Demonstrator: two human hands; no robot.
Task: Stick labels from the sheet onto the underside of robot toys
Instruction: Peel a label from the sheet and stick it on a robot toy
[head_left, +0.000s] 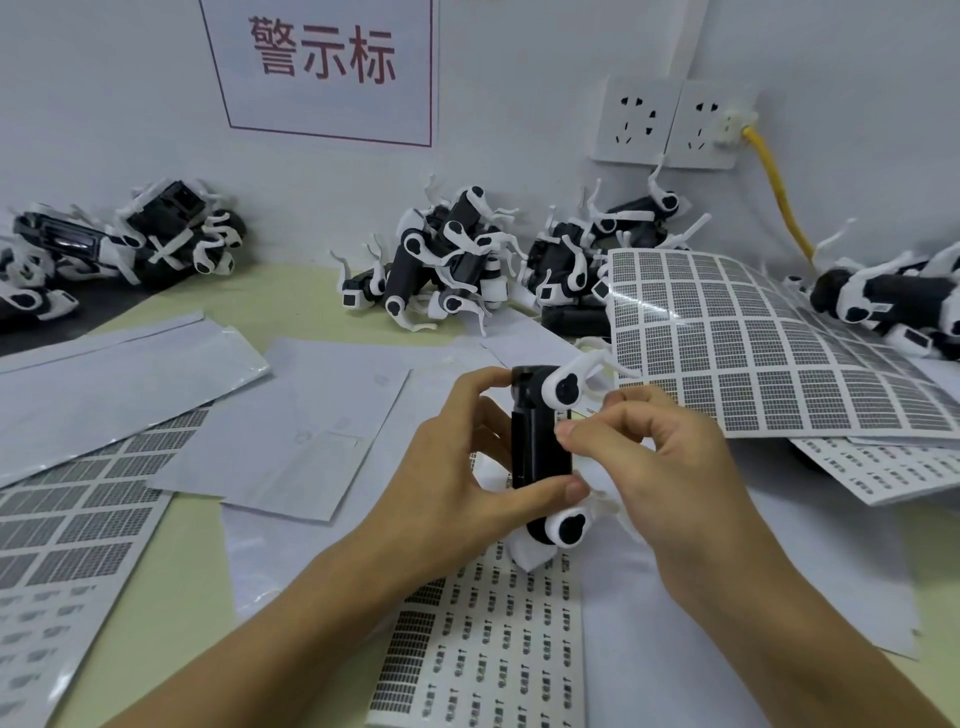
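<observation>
A black and white robot toy (535, 452) is held on end above the table, its white legs sticking out to the right. My left hand (457, 467) grips its black body, fingers at the top end and thumb near the bottom. My right hand (654, 467) is at the toy's right side, thumb and forefinger pinched against its underside; whether a label is between them is hidden. A label sheet (483, 644) with small printed labels lies on the table just below the toy.
Piles of robot toys lie along the wall at the back left (156, 239), the middle (447, 260) and the right (883, 296). A curled label sheet (753, 332) rises at the right. Another label sheet (67, 525) and blank backing papers (291, 426) cover the left. A yellow cable (776, 187) hangs from the wall sockets.
</observation>
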